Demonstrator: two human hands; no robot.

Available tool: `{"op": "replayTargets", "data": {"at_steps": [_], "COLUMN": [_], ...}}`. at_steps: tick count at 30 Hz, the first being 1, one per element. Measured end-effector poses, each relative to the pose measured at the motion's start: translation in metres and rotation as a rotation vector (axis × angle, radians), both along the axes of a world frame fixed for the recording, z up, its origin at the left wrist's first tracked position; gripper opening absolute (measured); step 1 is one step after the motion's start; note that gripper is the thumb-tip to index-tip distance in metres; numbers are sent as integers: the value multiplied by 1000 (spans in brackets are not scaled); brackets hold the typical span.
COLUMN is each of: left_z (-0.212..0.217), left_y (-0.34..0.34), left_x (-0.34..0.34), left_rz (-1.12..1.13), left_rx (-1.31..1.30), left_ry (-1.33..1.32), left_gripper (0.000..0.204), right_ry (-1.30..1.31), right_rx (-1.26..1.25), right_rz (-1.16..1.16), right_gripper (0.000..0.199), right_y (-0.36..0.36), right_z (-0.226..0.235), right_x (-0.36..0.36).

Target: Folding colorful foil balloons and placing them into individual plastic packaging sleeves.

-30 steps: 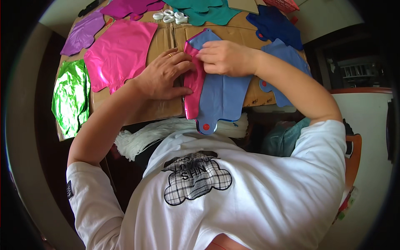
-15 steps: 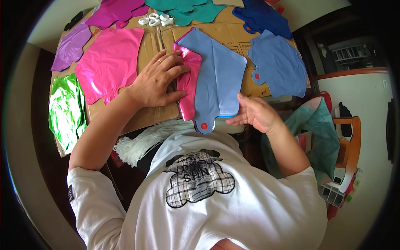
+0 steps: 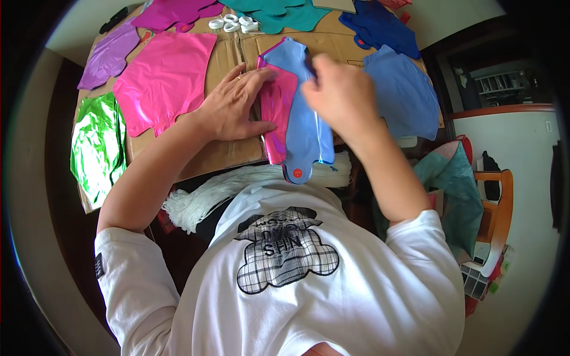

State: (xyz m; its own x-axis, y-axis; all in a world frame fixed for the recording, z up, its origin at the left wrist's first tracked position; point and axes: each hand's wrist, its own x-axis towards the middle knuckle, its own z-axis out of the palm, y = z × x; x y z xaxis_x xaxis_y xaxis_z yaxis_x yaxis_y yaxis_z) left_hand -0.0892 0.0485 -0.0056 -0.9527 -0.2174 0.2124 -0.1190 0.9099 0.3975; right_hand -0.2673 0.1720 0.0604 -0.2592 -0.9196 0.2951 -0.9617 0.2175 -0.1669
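A thin, shiny sheet, light blue on its broad face and bright pink on a flap turned in at nine o'clock (image 3: 303,124), is being held near the six o'clock edge of the cardboard-covered tabletop (image 3: 231,155), its rounded tab with a red dot (image 3: 298,172) being left pointing toward six. The pink flap is being weighed down by the left hand (image 3: 238,105), whose fingers are being laid loosely spread over it, unclenched. The sheet's three o'clock side is being attended to by the right hand (image 3: 339,95), which is being shown half curled; whether the edge is being pinched or merely brushed cannot be told. For what is seemingly being done, folding the sides inward, steady pressure is best being kept on the pink flap while the three o'clock edge is being drawn in evenly, with the tab being left free and the crease being smoothed from twelve to six without tugging the slippery film. The right fingertips are being blurred, and the sheet's one-to-two o'clock corner is being hidden behind them. Its underside is being concealed, part of another light blue sheet at three o'clock (image 3: 401,89) is being covered, and teal sheets at twelve (image 3: 291,18) are being cut off by the picture's upper edge.
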Motion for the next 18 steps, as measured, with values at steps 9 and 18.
{"op": "replayTargets", "data": {"at_steps": [9,18], "left_z": [-4,-2], "left_y": [0,2], "left_x": [0,0], "left_rz": [18,-42], "left_rx": [9,-170], "left_ry": [123,237], "left_gripper": [94,79], "right_ry": [-136,-129], "right_rx": [116,-253], "right_rz": [109,369], "right_gripper": [39,29], "right_y": [-25,-11], "right_z": [-41,-83], "right_x": [26,0]}}
